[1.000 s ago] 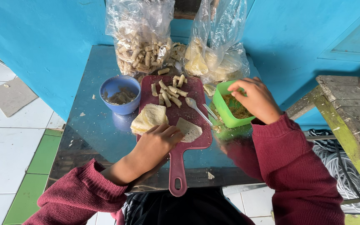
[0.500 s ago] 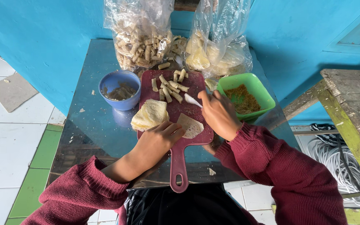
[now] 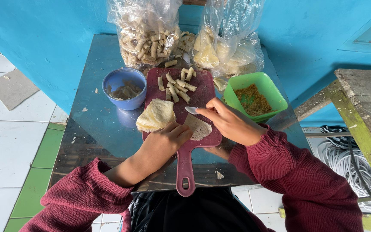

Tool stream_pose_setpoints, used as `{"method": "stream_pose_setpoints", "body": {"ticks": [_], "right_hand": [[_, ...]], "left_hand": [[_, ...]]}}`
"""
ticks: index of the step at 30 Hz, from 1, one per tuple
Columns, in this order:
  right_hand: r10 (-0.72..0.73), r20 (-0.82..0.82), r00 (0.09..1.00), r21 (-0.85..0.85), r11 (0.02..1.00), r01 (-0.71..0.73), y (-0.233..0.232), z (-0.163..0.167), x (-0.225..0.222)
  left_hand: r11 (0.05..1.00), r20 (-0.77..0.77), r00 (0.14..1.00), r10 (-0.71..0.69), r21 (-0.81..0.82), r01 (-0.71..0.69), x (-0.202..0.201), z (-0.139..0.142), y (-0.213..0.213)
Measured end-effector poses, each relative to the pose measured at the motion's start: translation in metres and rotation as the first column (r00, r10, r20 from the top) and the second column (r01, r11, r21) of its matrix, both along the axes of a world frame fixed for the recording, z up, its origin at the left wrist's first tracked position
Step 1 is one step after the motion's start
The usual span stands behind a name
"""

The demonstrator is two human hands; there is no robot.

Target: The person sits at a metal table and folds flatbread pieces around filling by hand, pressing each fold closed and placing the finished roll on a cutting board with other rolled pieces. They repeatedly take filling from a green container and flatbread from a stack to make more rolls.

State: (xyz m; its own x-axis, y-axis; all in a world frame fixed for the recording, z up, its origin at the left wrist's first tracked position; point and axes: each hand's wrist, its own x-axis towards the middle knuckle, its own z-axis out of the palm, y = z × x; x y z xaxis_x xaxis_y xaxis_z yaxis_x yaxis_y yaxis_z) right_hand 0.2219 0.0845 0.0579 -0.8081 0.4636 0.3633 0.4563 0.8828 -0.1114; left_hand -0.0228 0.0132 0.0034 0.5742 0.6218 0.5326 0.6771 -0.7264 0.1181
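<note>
Blue walls frame a steel desk [image 3: 86, 133]; at centre frame, left hand [image 3: 165, 144] pins a wrapper [image 3: 199, 127] on the red board [image 3: 202, 96], right hand [image 3: 230, 122] pinching a spoon [image 3: 191, 110], filling apparently underway.

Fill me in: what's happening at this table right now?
A person in maroon sleeves is working over a dark red cutting board on a shiny metal table. The left hand rests on a flat wrapper sheet, while the right hand holds a small white spoon over it. Small rolled pieces lie at the board's far end, with a stack of wrappers, a blue bowl and a green tub of brown filling nearby.
</note>
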Motion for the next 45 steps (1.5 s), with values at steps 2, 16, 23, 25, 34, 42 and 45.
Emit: {"method": "stream_pose_setpoints", "body": {"ticks": [2, 16, 23, 25, 34, 42, 45], "right_hand": [[0.005, 0.011, 1.000, 0.004, 1.000, -0.005, -0.001, 0.002, 0.000], [0.055, 0.058, 0.997, 0.207, 0.976, -0.065, 0.002, -0.014, 0.000], [-0.070, 0.273, 0.959, 0.564, 0.819, -0.100, 0.003, -0.020, -0.004], [-0.110, 0.290, 0.951, 0.562, 0.823, -0.076, 0.004, -0.018, -0.004], [0.022, 0.249, 0.968, 0.502, 0.852, -0.148, -0.001, -0.019, -0.002], [-0.107, 0.269, 0.957, 0.620, 0.780, -0.087, 0.009, -0.027, 0.001], [-0.143, 0.219, 0.965, 0.621, 0.783, -0.025, 0.014, -0.030, 0.008]], "left_hand": [[1.000, 0.005, 1.000, -0.002, 0.011, 0.002, 0.000, -0.001, 0.000], [1.000, 0.012, 1.000, 0.001, 0.014, -0.001, 0.000, -0.001, -0.001], [1.000, -0.015, 1.000, 0.008, 0.007, -0.008, -0.001, 0.001, -0.002], [1.000, -0.014, 1.000, 0.007, 0.015, -0.006, -0.001, 0.002, -0.002], [1.000, 0.006, 1.000, 0.007, 0.001, -0.007, -0.001, 0.003, -0.002], [1.000, -0.016, 1.000, 0.010, 0.018, -0.010, -0.001, 0.003, -0.002], [0.997, 0.012, 1.000, -0.020, 0.069, 0.020, -0.001, 0.002, -0.001]]}}
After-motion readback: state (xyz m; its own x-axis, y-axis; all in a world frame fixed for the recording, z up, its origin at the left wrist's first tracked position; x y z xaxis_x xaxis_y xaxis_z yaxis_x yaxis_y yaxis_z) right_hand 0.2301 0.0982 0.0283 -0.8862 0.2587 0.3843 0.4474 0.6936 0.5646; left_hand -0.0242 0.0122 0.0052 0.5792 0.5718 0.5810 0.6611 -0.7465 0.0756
